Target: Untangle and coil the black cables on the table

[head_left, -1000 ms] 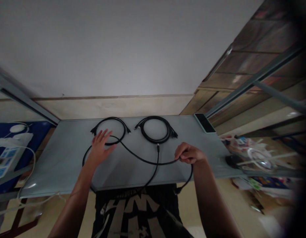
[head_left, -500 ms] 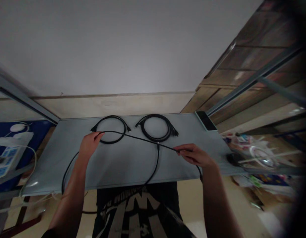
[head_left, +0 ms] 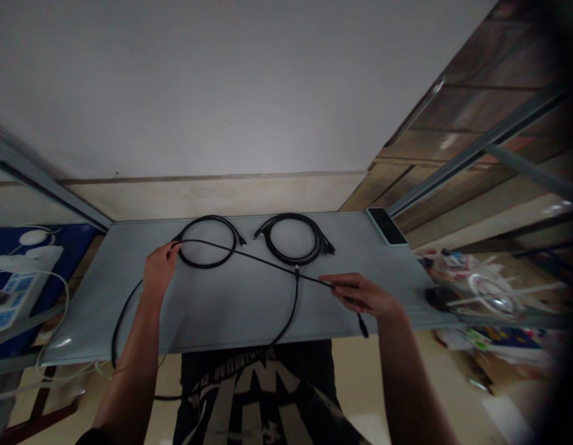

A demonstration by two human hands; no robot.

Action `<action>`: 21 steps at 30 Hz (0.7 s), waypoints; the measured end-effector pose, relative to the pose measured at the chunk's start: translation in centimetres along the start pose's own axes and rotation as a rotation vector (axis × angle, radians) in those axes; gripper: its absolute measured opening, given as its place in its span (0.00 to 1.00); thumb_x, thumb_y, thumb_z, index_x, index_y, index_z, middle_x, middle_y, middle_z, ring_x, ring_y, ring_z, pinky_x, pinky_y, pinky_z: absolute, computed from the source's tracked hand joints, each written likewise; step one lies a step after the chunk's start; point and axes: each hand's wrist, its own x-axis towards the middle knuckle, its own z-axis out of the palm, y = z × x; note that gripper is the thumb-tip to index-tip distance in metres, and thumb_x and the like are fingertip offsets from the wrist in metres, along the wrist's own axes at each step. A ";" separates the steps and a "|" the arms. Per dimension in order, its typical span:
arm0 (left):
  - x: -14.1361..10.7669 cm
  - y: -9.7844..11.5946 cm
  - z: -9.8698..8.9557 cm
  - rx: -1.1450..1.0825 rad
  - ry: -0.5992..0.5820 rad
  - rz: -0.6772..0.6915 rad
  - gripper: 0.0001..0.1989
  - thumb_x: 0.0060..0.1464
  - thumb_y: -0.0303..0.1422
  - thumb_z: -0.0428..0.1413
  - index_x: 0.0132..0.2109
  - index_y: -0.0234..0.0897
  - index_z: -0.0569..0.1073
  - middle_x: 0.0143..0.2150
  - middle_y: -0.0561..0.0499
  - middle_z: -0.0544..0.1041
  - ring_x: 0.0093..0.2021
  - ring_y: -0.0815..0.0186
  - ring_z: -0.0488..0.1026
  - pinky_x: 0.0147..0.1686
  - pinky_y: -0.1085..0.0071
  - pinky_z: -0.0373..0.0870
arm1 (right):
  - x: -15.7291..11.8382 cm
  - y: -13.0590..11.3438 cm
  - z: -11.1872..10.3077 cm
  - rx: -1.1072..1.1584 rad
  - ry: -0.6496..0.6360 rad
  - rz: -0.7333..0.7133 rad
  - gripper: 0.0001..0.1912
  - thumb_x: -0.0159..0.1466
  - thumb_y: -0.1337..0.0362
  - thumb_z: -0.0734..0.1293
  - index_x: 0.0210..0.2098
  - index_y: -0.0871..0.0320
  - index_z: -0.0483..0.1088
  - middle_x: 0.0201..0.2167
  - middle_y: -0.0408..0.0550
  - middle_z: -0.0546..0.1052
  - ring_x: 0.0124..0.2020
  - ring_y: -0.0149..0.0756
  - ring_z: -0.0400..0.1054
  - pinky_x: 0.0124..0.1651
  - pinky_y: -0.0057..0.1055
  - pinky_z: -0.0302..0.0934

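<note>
A long black cable [head_left: 263,259] stretches across the grey shelf between my two hands. My left hand [head_left: 159,266] is closed on it at the left, by the edge of a coiled black cable [head_left: 207,267]. My right hand [head_left: 360,292] pinches the same cable farther right and nearer the front. A connector end [head_left: 363,326] hangs below that hand, over the shelf's front edge. Another plug end [head_left: 297,272] lies at the middle, touching or just under the stretched span, its cord running off the front edge. A second, thicker coil [head_left: 293,259] rests behind the span.
A phone-like device [head_left: 386,225] with a dark face lies at the back right corner of the grey shelf [head_left: 212,321]. Metal uprights stand at both sides. A power strip [head_left: 21,287] with white cords is at the left; bagged items [head_left: 457,266] are at the right.
My left hand has slid slightly left and toward me. The connector end under my right hand now shows more fully, and the stretched span sits a little differently over the left coil.
</note>
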 end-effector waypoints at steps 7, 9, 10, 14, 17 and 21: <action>0.8 -1.2 0.4 0.068 0.036 -0.082 0.22 0.66 0.46 0.48 0.52 0.38 0.80 0.42 0.43 0.82 0.39 0.55 0.78 0.43 0.66 0.69 | -1.0 -0.7 -0.3 -0.180 -0.052 0.146 0.24 0.59 0.56 0.74 0.50 0.65 0.80 0.25 0.46 0.74 0.14 0.20 0.57 0.12 0.19 0.46; 1.0 -1.1 0.6 0.047 0.040 -0.074 0.23 0.66 0.46 0.48 0.53 0.38 0.79 0.43 0.43 0.82 0.40 0.56 0.78 0.44 0.66 0.69 | -0.2 -0.6 0.7 -0.233 -0.234 0.254 0.21 0.59 0.57 0.74 0.47 0.64 0.81 0.22 0.44 0.74 0.13 0.20 0.56 0.12 0.18 0.46; 1.0 -1.1 0.7 0.040 0.041 -0.071 0.23 0.66 0.46 0.48 0.53 0.37 0.79 0.43 0.43 0.82 0.40 0.56 0.77 0.44 0.66 0.69 | 0.1 -0.5 1.2 -0.246 -0.308 0.293 0.21 0.58 0.58 0.74 0.47 0.64 0.82 0.21 0.43 0.73 0.13 0.20 0.56 0.12 0.18 0.46; 1.2 -1.1 0.4 0.040 0.054 -0.081 0.24 0.65 0.46 0.48 0.54 0.36 0.80 0.40 0.42 0.82 0.38 0.56 0.77 0.44 0.64 0.69 | 0.5 0.3 1.7 -0.192 -0.402 0.297 0.23 0.59 0.57 0.74 0.49 0.65 0.80 0.18 0.42 0.72 0.12 0.21 0.56 0.12 0.18 0.47; 1.3 -1.6 -0.2 0.075 0.088 -0.127 0.25 0.64 0.47 0.48 0.52 0.35 0.80 0.38 0.40 0.81 0.38 0.55 0.77 0.43 0.63 0.69 | -0.3 1.2 0.2 -0.058 -0.185 0.125 0.31 0.58 0.55 0.75 0.58 0.62 0.75 0.20 0.40 0.71 0.13 0.22 0.58 0.14 0.19 0.49; 1.3 -2.8 -0.7 0.116 0.097 -0.167 0.26 0.64 0.48 0.47 0.52 0.35 0.81 0.39 0.40 0.82 0.38 0.53 0.77 0.43 0.62 0.69 | -1.6 2.2 -1.7 0.072 0.251 -0.052 0.30 0.53 0.54 0.78 0.53 0.58 0.78 0.27 0.46 0.74 0.19 0.22 0.59 0.17 0.19 0.49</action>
